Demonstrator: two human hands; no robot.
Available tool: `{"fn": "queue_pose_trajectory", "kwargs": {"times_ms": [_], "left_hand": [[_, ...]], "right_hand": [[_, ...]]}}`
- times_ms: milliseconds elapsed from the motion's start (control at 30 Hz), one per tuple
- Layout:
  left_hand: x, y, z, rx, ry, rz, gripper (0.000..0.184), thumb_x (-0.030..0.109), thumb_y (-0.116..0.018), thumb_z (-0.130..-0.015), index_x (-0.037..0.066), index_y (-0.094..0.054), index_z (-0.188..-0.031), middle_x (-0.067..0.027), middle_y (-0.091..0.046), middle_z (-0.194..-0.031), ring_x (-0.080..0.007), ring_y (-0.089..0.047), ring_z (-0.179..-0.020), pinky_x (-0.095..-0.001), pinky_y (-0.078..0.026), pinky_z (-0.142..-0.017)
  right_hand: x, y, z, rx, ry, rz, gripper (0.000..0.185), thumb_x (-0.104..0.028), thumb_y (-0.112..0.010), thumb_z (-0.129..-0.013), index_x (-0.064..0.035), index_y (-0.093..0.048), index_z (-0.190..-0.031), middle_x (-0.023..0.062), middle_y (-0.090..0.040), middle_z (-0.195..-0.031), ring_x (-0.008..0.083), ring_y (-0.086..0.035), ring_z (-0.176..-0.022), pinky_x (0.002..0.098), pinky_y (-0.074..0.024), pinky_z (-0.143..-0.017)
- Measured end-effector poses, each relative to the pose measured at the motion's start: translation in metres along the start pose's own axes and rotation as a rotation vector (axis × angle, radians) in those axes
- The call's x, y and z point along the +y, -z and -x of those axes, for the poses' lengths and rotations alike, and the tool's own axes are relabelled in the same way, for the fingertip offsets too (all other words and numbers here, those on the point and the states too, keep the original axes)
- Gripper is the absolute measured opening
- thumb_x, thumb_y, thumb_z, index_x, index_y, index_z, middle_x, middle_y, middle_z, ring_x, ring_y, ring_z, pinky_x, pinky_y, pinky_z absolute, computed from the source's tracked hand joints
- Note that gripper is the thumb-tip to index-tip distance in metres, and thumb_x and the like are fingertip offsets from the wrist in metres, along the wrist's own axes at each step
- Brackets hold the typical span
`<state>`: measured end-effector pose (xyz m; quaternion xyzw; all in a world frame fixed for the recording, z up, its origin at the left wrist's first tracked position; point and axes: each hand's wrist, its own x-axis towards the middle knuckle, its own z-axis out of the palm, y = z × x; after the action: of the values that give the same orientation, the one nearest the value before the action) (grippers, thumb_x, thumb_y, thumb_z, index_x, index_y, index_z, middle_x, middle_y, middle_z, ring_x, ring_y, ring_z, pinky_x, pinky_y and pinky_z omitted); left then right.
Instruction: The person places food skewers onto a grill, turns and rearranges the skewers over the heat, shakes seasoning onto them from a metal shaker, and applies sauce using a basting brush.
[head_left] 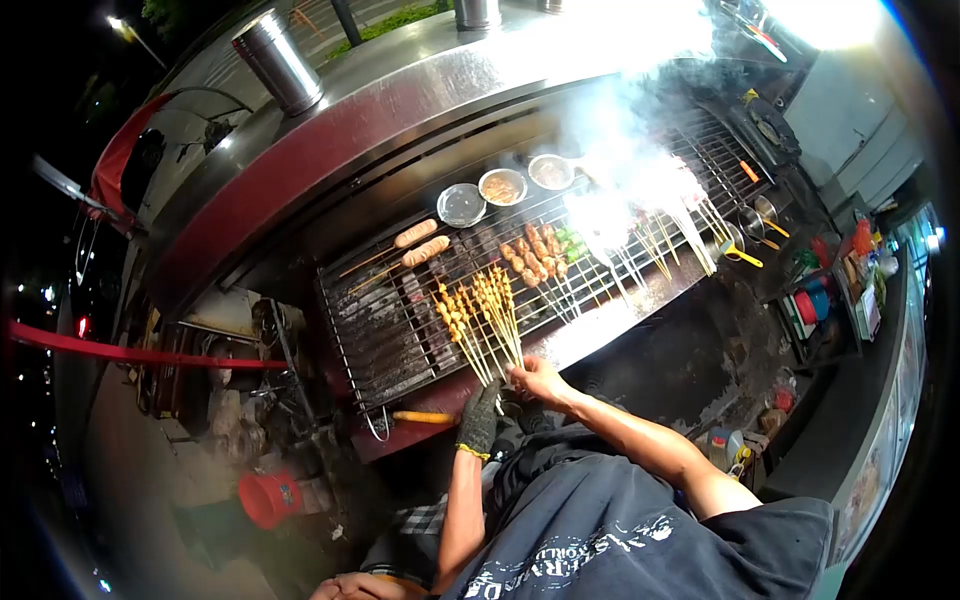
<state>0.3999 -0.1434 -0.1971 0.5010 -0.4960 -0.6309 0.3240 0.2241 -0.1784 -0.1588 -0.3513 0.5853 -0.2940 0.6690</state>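
My left hand wears a dark glove with a yellow cuff edge and is closed round the stick ends of yellow-brown skewers at the grill's front edge. Bare, my right hand pinches the sticks of a second bunch of skewers just beside it. The food ends of both bunches lie over the grill grate. Behind them are two sausages on sticks, and to their right brown meat skewers and green skewers.
Three round pans stand at the back of the grate. Smoke and glare hide part of its right side, where more skewers lie. A yellow-handled strainer rests at the right. A red bucket stands lower left. Another person's hand shows at the bottom.
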Motion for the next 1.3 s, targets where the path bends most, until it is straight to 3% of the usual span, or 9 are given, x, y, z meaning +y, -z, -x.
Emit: {"fn": "queue_pose_trajectory", "kwargs": {"times_ms": [33,167,233,433,767,833,967,1167,1300], "left_hand": [[-0.023,0.005,-0.001,0.052,-0.257,-0.386,0.032,0.009,-0.041,-0.096,0.002,-0.056,-0.123,-0.0120,-0.064,-0.105,-0.0170,-0.063,-0.077,-0.0283,-0.053,-0.060],[0.004,-0.009,0.005,0.022,-0.149,-0.133,0.037,0.006,-0.041,-0.095,0.005,-0.051,-0.131,-0.0093,-0.062,-0.117,-0.0162,-0.062,-0.084,-0.0275,-0.053,-0.063],[0.058,-0.019,0.010,0.007,0.332,0.492,0.035,0.013,-0.046,-0.096,0.006,-0.053,-0.129,-0.0074,-0.063,-0.116,-0.0134,-0.062,-0.079,-0.0238,-0.049,-0.057],[0.041,-0.023,-0.006,0.227,0.268,0.684,0.020,0.025,-0.050,-0.097,0.009,-0.061,-0.102,0.0032,-0.055,-0.076,-0.0058,-0.047,-0.053,-0.0168,-0.033,-0.043],[0.064,-0.024,0.013,0.113,0.338,0.357,0.030,0.032,-0.053,-0.096,0.005,-0.057,-0.107,-0.0055,-0.060,-0.081,-0.0143,-0.057,-0.055,-0.0246,-0.044,-0.043],[0.073,-0.025,0.031,-0.018,0.513,0.446,0.034,0.035,-0.054,-0.095,0.004,-0.057,-0.108,-0.0084,-0.061,-0.084,-0.0182,-0.061,-0.058,-0.0291,-0.049,-0.047],[0.020,-0.005,0.049,-0.387,0.478,0.479,0.047,0.021,-0.052,-0.093,0.005,-0.042,-0.136,-0.0156,-0.062,-0.109,-0.0271,-0.066,-0.083,-0.0357,-0.055,-0.069],[0.034,-0.011,0.043,-0.240,0.264,0.366,0.039,0.020,-0.041,-0.097,0.006,-0.042,-0.133,-0.0194,-0.050,-0.131,-0.0305,-0.057,-0.113,-0.0412,-0.056,-0.081],[0.034,-0.008,0.010,-0.282,0.189,0.795,0.040,0.035,-0.035,-0.097,0.021,-0.051,-0.131,-0.0114,-0.042,-0.143,-0.0302,-0.037,-0.133,-0.0490,-0.029,-0.109]], "right_hand": [[0.007,0.001,-0.005,0.007,0.003,-0.002,0.027,-0.035,-0.054,-0.096,-0.0080,-0.056,-0.091,-0.0015,-0.055,-0.069,0.0077,-0.052,-0.059,0.0232,-0.0430,-0.051],[0.023,-0.003,-0.009,0.265,0.179,0.116,0.036,-0.034,-0.042,-0.101,-0.0035,-0.058,-0.090,0.0017,-0.053,-0.063,0.0101,-0.051,-0.054,0.0258,-0.0409,-0.049],[0.015,-0.007,-0.001,0.321,0.253,0.191,0.039,-0.033,-0.041,-0.101,-0.0025,-0.059,-0.085,0.0028,-0.053,-0.061,0.0115,-0.050,-0.054,0.0289,-0.0407,-0.050],[-0.009,-0.019,0.003,0.147,0.239,0.096,0.040,-0.033,-0.040,-0.101,-0.0002,-0.060,-0.089,0.0008,-0.050,-0.062,0.0102,-0.047,-0.057,0.0284,-0.0399,-0.053],[-0.001,0.010,0.024,0.111,0.057,0.141,0.048,-0.044,-0.045,-0.096,0.0024,-0.054,-0.105,0.0133,-0.065,-0.081,0.0242,-0.065,-0.064,0.0354,-0.0546,-0.057],[-0.020,0.029,0.046,0.079,-0.024,0.201,0.047,-0.042,-0.048,-0.096,-0.0003,-0.048,-0.118,0.0113,-0.065,-0.086,0.0187,-0.065,-0.058,0.0312,-0.0552,-0.051],[-0.019,0.077,0.064,0.574,0.477,0.795,0.022,-0.021,-0.062,-0.085,-0.0028,-0.062,-0.097,0.0191,-0.064,-0.069,0.0375,-0.064,-0.065,0.0434,-0.0522,-0.063],[-0.050,0.100,0.073,0.642,0.451,0.910,0.016,-0.019,-0.064,-0.083,-0.0033,-0.065,-0.087,0.0168,-0.064,-0.066,0.0346,-0.064,-0.065,0.0428,-0.0517,-0.063],[-0.043,0.078,0.070,0.453,0.378,0.827,0.024,-0.027,-0.064,-0.085,-0.0032,-0.066,-0.088,0.0167,-0.066,-0.069,0.0335,-0.066,-0.067,0.0420,-0.0520,-0.065]]}}
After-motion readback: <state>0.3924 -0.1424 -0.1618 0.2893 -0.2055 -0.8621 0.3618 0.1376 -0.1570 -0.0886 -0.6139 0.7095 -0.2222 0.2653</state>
